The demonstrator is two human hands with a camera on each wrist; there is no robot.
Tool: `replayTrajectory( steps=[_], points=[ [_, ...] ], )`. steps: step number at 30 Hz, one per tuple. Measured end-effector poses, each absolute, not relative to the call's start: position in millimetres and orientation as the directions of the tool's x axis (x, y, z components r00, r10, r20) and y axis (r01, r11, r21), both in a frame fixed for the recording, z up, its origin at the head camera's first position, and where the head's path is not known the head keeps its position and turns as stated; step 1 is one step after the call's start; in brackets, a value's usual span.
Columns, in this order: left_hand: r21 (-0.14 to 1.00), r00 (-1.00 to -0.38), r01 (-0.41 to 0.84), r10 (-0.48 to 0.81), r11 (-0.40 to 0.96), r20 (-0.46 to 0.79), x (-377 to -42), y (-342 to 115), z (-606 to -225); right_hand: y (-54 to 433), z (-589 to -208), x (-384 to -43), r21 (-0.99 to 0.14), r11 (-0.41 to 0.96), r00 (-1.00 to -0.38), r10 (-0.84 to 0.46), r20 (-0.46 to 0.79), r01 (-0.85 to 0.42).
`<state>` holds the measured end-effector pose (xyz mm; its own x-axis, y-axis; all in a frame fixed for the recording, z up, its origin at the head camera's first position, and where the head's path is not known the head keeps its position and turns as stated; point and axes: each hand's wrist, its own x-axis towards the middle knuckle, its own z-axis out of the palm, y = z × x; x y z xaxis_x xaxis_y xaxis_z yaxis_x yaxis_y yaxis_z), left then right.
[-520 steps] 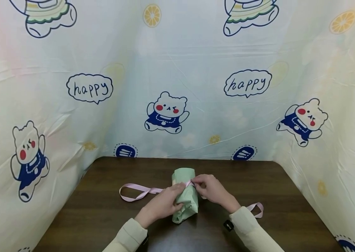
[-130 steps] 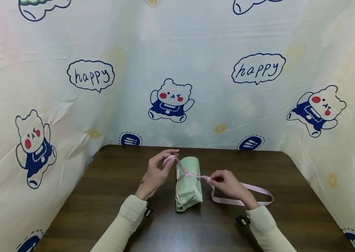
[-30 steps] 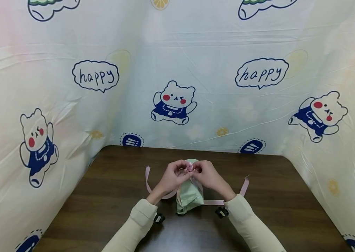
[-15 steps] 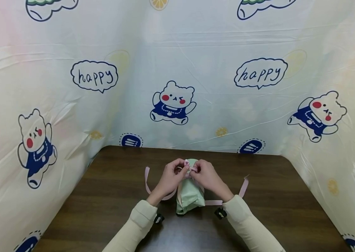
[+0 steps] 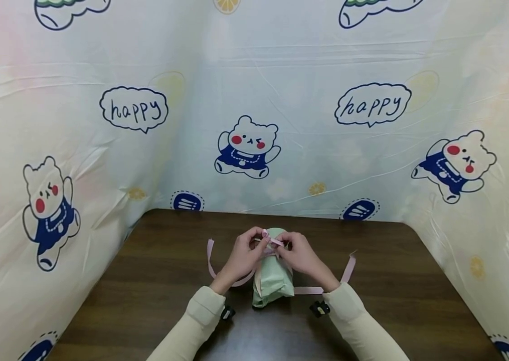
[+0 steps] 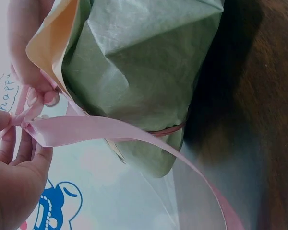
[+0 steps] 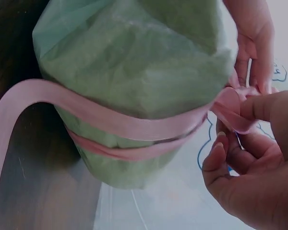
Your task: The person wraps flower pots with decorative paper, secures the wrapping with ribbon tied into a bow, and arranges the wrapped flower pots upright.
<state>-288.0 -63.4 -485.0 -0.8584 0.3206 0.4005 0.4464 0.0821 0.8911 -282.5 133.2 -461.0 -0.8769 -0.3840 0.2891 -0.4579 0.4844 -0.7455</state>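
A package wrapped in pale green paper point(image 5: 274, 285) lies on the table, with a pink ribbon point(image 7: 129, 125) passing round it. My left hand point(image 5: 243, 254) pinches the ribbon between thumb and fingers above the package's far half. Close beside it, my right hand point(image 5: 301, 255) pinches another part of the same ribbon. Between the hands the ribbon is looped and gathered, as the left wrist view shows at the ribbon knot point(image 6: 23, 119). One ribbon tail trails to the left of the package, the other to the right. Fingers partly hide the loops.
A dark brown wooden table point(image 5: 159, 311) lies under everything. A pale curtain point(image 5: 299, 65) printed with cartoon bears stands behind the table and at both sides. Small black devices point(image 5: 319, 308) sit at both cuffs.
Earlier my hands stood apart, each holding a ribbon end; they have come together over the package. In the last second the ribbon loop between my fingers has shifted slightly left.
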Motion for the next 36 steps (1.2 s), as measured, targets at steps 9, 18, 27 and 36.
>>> replayTrajectory(
  steps=[9,18,27,36],
  points=[
    [0.883,-0.862,0.455,0.307,0.119,0.403,-288.3,-65.7,-483.3,154.2,-453.2,-275.3,-0.752,0.473,-0.870,-0.409,0.274,-0.459],
    [0.862,-0.872,0.476,0.216,0.172,0.439,-295.3,-80.1,-482.9,169.2,-455.2,-279.3,-0.735,0.495,-0.883,-0.332,0.332,-0.463],
    [0.873,-0.886,0.458,0.165,0.166,0.434,-299.7,-104.9,-488.5,181.4,-462.0,-281.2,-0.722,0.507,-0.880,-0.330,0.342,-0.471],
    [0.884,-0.906,0.409,0.219,0.228,0.363,-303.5,-131.5,-490.8,195.8,-467.0,-279.2,-0.688,0.552,-0.877,-0.373,0.302,-0.471]
  ],
)
